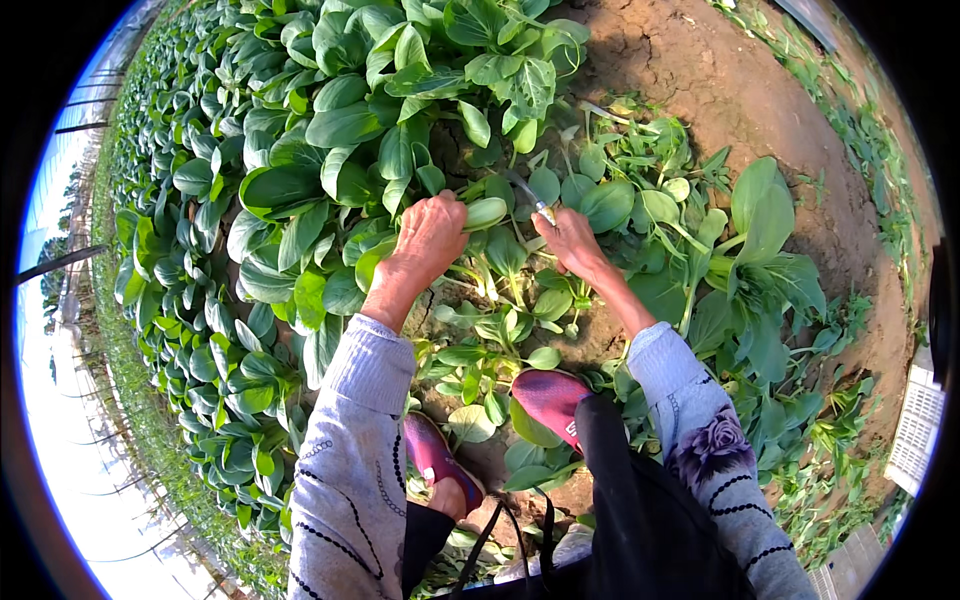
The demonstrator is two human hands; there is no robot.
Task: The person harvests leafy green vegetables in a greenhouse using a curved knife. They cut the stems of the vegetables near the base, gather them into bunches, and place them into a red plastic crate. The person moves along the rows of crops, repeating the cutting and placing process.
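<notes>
My left hand (435,229) is closed at the edge of the standing leafy greens, which look like bok choy (349,124). A pale green bok choy leaf or stalk (486,214) sticks out past its fingers, and the rest of what it grips is hidden under the hand. Just to the right, my right hand (574,240) grips the handle of a small sickle-like knife (546,213). Its thin curved metal blade (521,184) points up and left among the leaves. Below both hands are small low plants and loose leaves (510,326).
A large bok choy head (750,259) lies on leaves to the right. Bare brown soil (847,217) runs beyond it. A white plastic crate (915,420) stands at the right rim. My pink shoes (551,401) are planted among low greens, and dark cords (517,525) hang in front.
</notes>
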